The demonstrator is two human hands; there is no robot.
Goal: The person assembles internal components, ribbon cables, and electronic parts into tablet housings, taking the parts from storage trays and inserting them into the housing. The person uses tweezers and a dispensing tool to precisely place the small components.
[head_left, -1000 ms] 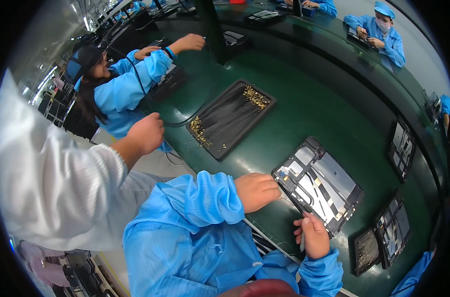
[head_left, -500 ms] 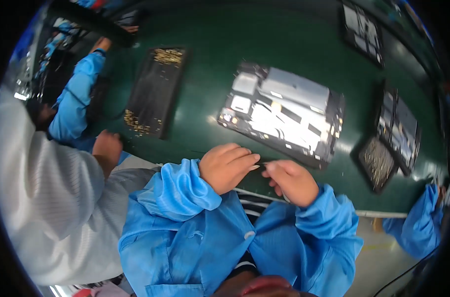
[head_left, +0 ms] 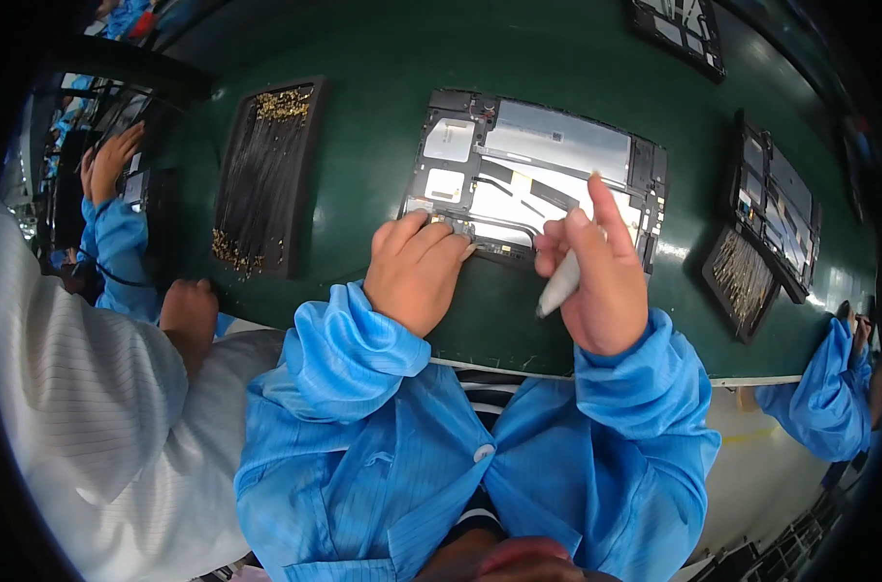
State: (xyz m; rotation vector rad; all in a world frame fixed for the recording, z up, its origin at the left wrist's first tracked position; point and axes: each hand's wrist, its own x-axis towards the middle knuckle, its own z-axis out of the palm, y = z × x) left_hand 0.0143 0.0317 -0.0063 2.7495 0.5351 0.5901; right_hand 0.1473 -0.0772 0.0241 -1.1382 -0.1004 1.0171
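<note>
An opened tablet-like device, with silver panels and dark cables inside, lies in front of me on the green table. My left hand rests at its near left corner, fingers curled and pressed together on the edge; anything under the fingertips is hidden. Over the near right part of the device is my right hand, index finger stretched out. Its other fingers are wrapped round a thick whitish stick-shaped tool with a dark end pointing back toward me.
To the left stands a dark tray of thin black cables with gold ends. At right, another opened device leans over a smaller tray of thin pieces. One more device lies far right. Co-workers' hands show at left.
My hands, earlier close together at the table's near edge, have moved forward and apart. The left now touches the device's corner; the right is raised over it with the whitish tool showing.
</note>
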